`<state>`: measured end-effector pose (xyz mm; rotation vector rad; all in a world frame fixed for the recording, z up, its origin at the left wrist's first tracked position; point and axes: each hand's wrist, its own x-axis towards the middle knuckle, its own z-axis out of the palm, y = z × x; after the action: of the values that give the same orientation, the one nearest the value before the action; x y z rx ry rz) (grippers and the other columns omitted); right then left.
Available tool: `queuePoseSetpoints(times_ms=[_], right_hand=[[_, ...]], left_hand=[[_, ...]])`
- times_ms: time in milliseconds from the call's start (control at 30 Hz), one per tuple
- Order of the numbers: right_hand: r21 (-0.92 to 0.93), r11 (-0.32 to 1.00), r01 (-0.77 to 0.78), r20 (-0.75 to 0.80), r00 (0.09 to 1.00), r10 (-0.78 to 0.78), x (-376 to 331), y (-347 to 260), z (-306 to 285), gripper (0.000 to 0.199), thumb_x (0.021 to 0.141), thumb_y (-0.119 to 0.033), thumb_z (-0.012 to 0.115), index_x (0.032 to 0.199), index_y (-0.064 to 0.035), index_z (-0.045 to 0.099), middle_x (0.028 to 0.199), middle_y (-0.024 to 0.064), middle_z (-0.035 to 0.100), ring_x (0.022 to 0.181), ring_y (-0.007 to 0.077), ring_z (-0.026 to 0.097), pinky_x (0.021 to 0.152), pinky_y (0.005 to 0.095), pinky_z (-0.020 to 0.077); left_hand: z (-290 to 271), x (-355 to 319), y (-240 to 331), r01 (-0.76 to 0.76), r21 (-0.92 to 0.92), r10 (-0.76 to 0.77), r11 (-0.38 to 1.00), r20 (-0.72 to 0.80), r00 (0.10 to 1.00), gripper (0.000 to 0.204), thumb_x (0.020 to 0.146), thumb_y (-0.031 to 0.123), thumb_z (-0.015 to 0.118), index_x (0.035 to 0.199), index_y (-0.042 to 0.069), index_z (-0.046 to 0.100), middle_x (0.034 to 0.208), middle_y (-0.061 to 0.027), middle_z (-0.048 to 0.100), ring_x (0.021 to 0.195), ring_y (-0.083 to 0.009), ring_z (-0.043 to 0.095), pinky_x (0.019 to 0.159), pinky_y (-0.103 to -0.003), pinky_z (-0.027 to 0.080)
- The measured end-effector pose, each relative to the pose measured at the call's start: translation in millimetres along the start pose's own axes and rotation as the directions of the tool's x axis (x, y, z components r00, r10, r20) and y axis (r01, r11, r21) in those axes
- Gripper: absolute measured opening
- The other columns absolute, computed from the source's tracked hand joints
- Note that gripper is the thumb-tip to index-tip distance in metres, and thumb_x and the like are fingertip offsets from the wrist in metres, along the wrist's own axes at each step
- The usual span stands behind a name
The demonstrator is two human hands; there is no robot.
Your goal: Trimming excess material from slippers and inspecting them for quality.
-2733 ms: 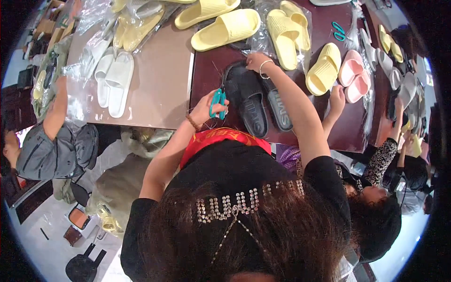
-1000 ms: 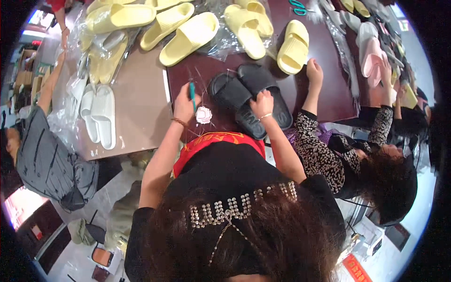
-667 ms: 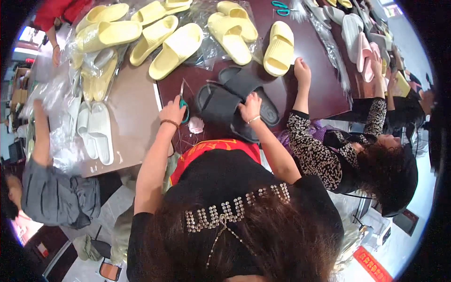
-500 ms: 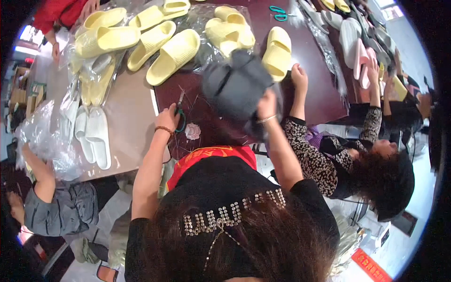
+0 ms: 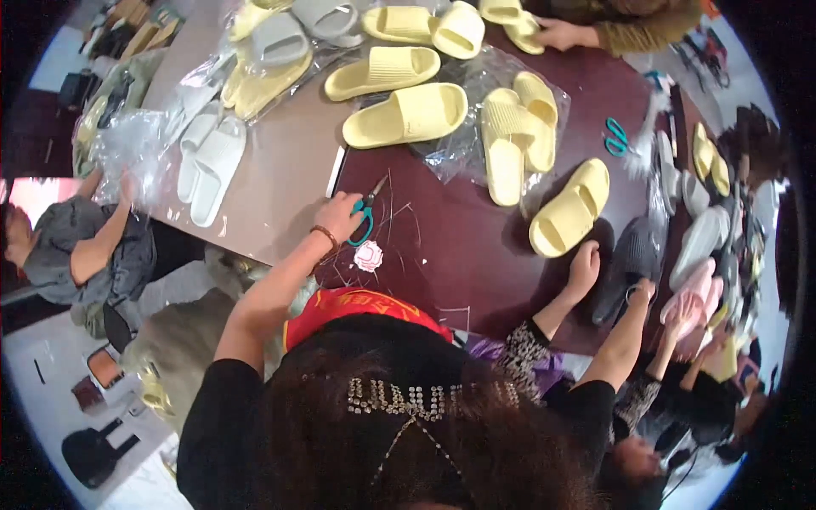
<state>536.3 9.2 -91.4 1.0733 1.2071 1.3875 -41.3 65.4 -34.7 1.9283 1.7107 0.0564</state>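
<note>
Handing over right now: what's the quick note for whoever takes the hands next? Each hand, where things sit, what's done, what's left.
Left hand: fingers closed on the teal scissors, resting on the dark table.
Right hand: stretched far right, at the dark grey slippers; grip unclear.
Done: loose threads lie beside the scissors.
Left: yellow slippers lie farther up the table, neither hand on them.
</note>
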Motion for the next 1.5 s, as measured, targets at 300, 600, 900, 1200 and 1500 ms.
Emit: queuePoseSetpoints(times_ms=[300, 600, 900, 1200, 1500], right_hand=[[-0.301, 0.951, 0.075, 0.011, 0.997, -0.076, 20.5, 20.9, -22.4, 0.018, 0.082, -0.002, 0.046, 0.1, 0.0008, 0.048, 0.088, 0.0072, 0.05, 0.082, 0.0135, 0.048, 0.074, 0.0218, 0.0381], [-0.44, 0.882, 0.166, 0.057, 0.986, -0.157, 32.3, 19.6, -22.7, 0.02, 0.083, -0.009, 0.046, 0.1, 0.0003, 0.05, 0.09, 0.0077, 0.054, 0.082, 0.0151, 0.051, 0.071, 0.0229, 0.04], [-0.31, -0.906, -0.289, 0.023, 0.95, -0.311, 102.9, 218.7, -292.5, 0.033, 0.082, -0.009, 0.051, 0.113, 0.0014, 0.046, 0.101, 0.0087, 0.055, 0.084, 0.0129, 0.054, 0.072, 0.0224, 0.0426], [-0.299, -0.931, -0.207, 0.347, 0.886, -0.308, 59.1, 149.6, -351.0, 0.035, 0.084, -0.021, 0.048, 0.106, 0.0064, 0.048, 0.097, 0.012, 0.056, 0.09, 0.0187, 0.051, 0.079, 0.027, 0.0392], [-0.164, -0.842, -0.515, 0.496, 0.694, -0.521, 38.9, 69.1, -329.5, 0.049, 0.082, -0.041, 0.044, 0.103, 0.0019, 0.052, 0.098, 0.0192, 0.056, 0.092, 0.0329, 0.05, 0.082, 0.0337, 0.0365]], left_hand=[[-87.4, 154.4, 15.6, 0.147, 0.157, -0.075, 0.977, -0.39, 0.918, 0.058, 0.072, 0.027, 0.056, 0.124, 0.011, 0.035, 0.122, -0.0157, 0.037, 0.113, -0.0343, 0.033, 0.09, -0.045, 0.031], [-76.7, 198.5, 48.6, 0.223, -0.13, -0.258, 0.966, -0.446, 0.857, 0.042, 0.068, 0.026, 0.059, 0.103, 0.006, 0.049, 0.112, -0.0141, 0.045, 0.11, -0.0317, 0.035, 0.086, -0.05, 0.03], [-79.8, 92.9, 102.9, -0.208, -0.165, 0.009, 0.964, -0.762, 0.647, 0.023, 0.06, 0.012, 0.062, 0.077, 0.001, 0.053, 0.081, -0.015, 0.051, 0.084, -0.0342, 0.045, 0.073, -0.043, 0.036], [13.4, -20.5, 121.9, -0.356, -0.312, 0.147, 0.881, -0.535, 0.832, 0.029, 0.062, 0.015, 0.06, 0.085, -0.001, 0.052, 0.089, -0.0191, 0.052, 0.085, -0.0379, 0.045, 0.076, -0.044, 0.036], [67.1, -13.0, 91.5, -0.533, -0.231, 0.505, 0.814, -0.174, 0.846, 0.03, 0.071, 0.017, 0.051, 0.096, 0.001, 0.049, 0.094, -0.0196, 0.051, 0.089, -0.0386, 0.046, 0.078, -0.045, 0.036]])
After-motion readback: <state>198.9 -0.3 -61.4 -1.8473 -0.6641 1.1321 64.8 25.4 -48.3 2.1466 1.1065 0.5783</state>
